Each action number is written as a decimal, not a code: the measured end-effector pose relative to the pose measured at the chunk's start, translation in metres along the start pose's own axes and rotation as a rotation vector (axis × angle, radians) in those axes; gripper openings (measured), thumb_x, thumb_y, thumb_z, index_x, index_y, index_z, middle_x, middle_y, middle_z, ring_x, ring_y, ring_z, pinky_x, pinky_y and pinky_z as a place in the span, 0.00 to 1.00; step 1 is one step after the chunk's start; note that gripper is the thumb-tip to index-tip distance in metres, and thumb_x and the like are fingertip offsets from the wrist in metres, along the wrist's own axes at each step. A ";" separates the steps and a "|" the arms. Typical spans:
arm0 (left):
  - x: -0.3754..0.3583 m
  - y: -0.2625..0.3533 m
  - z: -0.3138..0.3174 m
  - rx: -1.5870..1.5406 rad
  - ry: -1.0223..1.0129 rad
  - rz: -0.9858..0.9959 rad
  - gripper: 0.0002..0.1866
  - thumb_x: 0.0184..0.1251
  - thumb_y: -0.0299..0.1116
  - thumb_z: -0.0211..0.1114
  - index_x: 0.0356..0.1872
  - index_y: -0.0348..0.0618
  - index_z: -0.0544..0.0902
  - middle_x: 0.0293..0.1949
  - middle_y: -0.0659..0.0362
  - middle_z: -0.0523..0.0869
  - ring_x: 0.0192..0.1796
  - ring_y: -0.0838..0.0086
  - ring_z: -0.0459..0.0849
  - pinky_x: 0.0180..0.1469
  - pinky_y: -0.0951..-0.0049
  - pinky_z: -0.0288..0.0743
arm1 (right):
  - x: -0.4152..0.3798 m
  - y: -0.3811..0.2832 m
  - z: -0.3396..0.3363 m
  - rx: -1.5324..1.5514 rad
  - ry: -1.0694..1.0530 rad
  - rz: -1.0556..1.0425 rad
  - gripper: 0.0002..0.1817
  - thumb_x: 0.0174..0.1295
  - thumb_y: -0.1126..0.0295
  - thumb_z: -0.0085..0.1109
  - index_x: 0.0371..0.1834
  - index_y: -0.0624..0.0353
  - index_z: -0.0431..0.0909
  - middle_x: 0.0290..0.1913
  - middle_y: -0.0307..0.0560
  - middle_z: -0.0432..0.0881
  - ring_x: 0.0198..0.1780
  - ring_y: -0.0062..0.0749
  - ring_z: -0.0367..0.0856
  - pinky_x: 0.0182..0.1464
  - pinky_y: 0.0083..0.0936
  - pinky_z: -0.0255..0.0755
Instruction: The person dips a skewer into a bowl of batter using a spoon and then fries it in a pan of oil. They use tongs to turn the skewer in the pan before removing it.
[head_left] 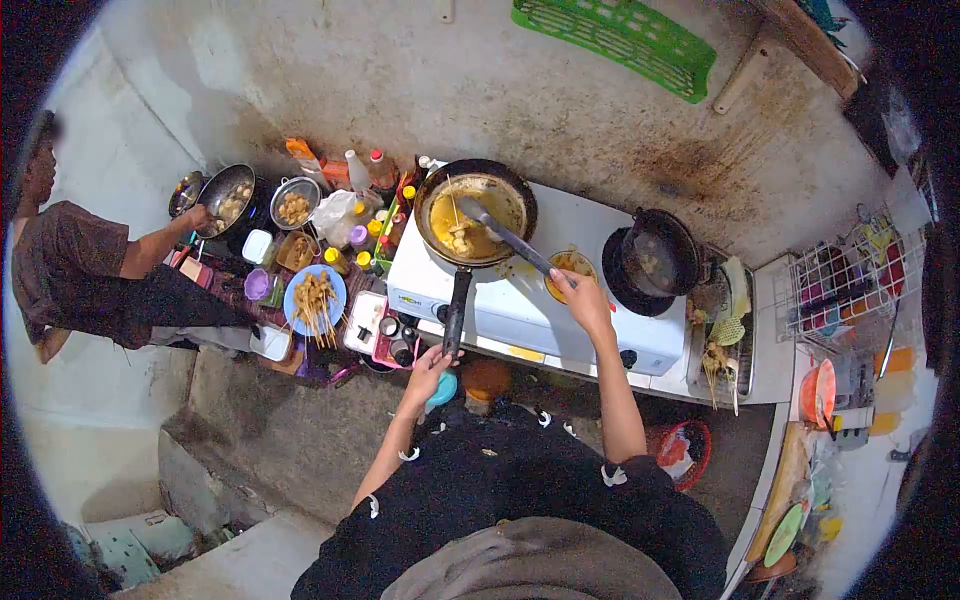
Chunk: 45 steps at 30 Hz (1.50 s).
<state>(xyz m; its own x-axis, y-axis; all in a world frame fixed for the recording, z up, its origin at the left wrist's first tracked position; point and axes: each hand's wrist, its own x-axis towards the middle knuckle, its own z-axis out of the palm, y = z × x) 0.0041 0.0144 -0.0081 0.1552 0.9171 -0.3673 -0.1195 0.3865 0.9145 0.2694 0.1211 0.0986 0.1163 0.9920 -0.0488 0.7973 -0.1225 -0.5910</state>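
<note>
My left hand is wrapped round the black handle of a frying pan on the left side of the white stove. In the pan are yellowish liquid and a pale lump of food with a thin stick poking up. My right hand grips a dark spatula, its head down in the pan beside the food. Under the spatula handle, close to my right fingers, sits a small bowl of yellow-orange food.
A black wok rests on the right burner. Left of the stove stand sauce bottles and a blue plate of skewers. Farther left, a seated person reaches to another pan. More skewers lie at right.
</note>
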 end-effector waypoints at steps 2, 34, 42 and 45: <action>0.002 -0.004 -0.002 -0.032 -0.004 0.005 0.18 0.61 0.29 0.49 0.51 0.33 0.65 0.41 0.57 0.78 0.40 0.78 0.73 0.46 0.79 0.65 | -0.002 -0.004 -0.001 0.116 -0.070 0.049 0.26 0.54 0.45 0.43 0.39 0.55 0.77 0.20 0.55 0.75 0.26 0.41 0.76 0.33 0.29 0.66; -0.003 -0.001 -0.001 -0.091 -0.022 0.005 0.17 0.61 0.27 0.48 0.51 0.33 0.64 0.43 0.55 0.77 0.43 0.76 0.74 0.47 0.78 0.66 | -0.046 0.020 0.040 0.203 0.217 -0.025 0.21 0.54 0.56 0.51 0.46 0.58 0.67 0.32 0.55 0.77 0.31 0.44 0.75 0.33 0.31 0.66; -0.007 0.004 0.003 -0.078 -0.004 -0.001 0.17 0.61 0.29 0.49 0.51 0.33 0.64 0.42 0.55 0.77 0.41 0.77 0.74 0.47 0.78 0.66 | -0.054 0.027 0.054 0.794 -0.069 0.170 0.22 0.57 0.55 0.49 0.47 0.61 0.64 0.24 0.38 0.69 0.19 0.16 0.63 0.19 0.15 0.59; -0.009 0.005 0.003 -0.098 -0.013 -0.009 0.18 0.61 0.29 0.49 0.51 0.33 0.64 0.42 0.55 0.77 0.41 0.77 0.74 0.47 0.78 0.65 | -0.052 0.030 0.063 0.780 -0.078 0.210 0.20 0.58 0.54 0.47 0.42 0.61 0.66 0.21 0.34 0.66 0.18 0.14 0.61 0.18 0.13 0.57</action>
<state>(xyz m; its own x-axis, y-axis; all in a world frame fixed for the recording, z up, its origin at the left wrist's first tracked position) 0.0053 0.0075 0.0001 0.1692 0.9125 -0.3725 -0.2133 0.4029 0.8901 0.2495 0.0674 0.0330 0.1529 0.9534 -0.2601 0.1181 -0.2790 -0.9530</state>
